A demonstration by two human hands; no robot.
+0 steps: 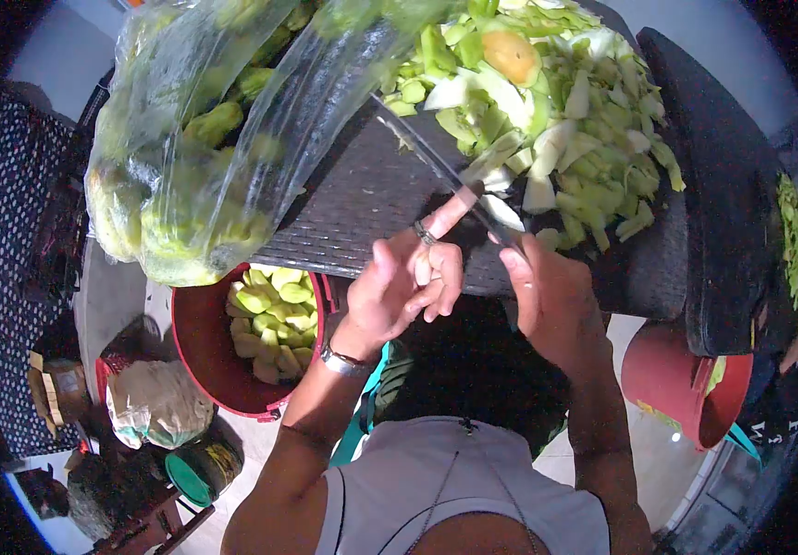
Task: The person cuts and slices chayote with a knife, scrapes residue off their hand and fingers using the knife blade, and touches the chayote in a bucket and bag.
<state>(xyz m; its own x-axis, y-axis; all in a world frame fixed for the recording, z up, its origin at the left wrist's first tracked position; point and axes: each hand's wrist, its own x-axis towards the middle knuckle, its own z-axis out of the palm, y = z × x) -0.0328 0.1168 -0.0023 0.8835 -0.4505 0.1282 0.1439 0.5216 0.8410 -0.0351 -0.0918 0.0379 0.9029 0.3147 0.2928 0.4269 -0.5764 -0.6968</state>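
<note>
A long thin knife (422, 145) slants over the dark woven surface (362, 199). My right hand (547, 287) is closed round its near end. My left hand (413, 277), palm up with a ring on it, has its index finger stretched out against the blade and its other fingers loosely curled, holding nothing visible. Just beyond both hands lies a heap of pale green peelings and slices (575, 139), with a round orange-brown piece (511, 57) on top. A clear plastic bag (186, 157) of green produce rests left of the knife.
A red bucket (197, 356) holding cut green pieces stands below the surface at left. Another red bucket (667, 370) is at lower right. A filled sack (158, 402) and a dark green container (203, 472) sit at lower left. A dark chair (723, 185) is at right.
</note>
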